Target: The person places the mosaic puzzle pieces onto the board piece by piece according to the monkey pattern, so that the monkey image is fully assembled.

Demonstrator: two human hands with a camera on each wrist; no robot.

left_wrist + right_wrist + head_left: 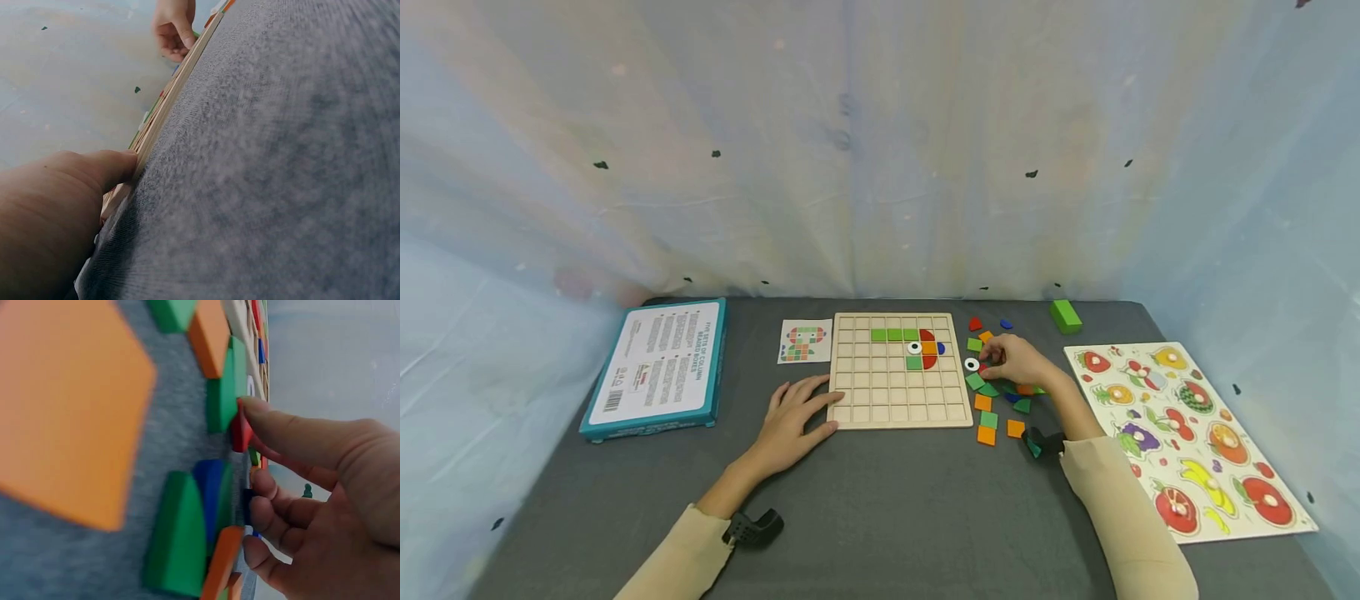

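Your left hand [793, 421] lies relaxed with fingers spread, gripping nothing, its fingertips and thumb touching the left side of a wooden grid board [891, 414] at the middle of the grey counter [880, 508]. Your right hand [1017, 362] pinches a small red piece [240, 428] between thumb and finger, just beyond the board's right edge.

A broad stretch of counter runs from the board's near edge toward you, between your sleeves. Room is tighter elsewhere: a pattern card [805, 342] sits just beside the board's upper left edge, and loose coloured pieces [982, 402] crowd its right edge. Farther out, a blue box [655, 367] lies to the left and a fruit board [1172, 458] along the counter's right edge.

Your right hand covers some loose pieces, and its wrist band [1047, 443] partly hides a green one. From your left wrist, the board appears nearly edge-on, so its squares cannot be read. From your right wrist, a large, blurred orange piece [69, 419] is cut off at the left.
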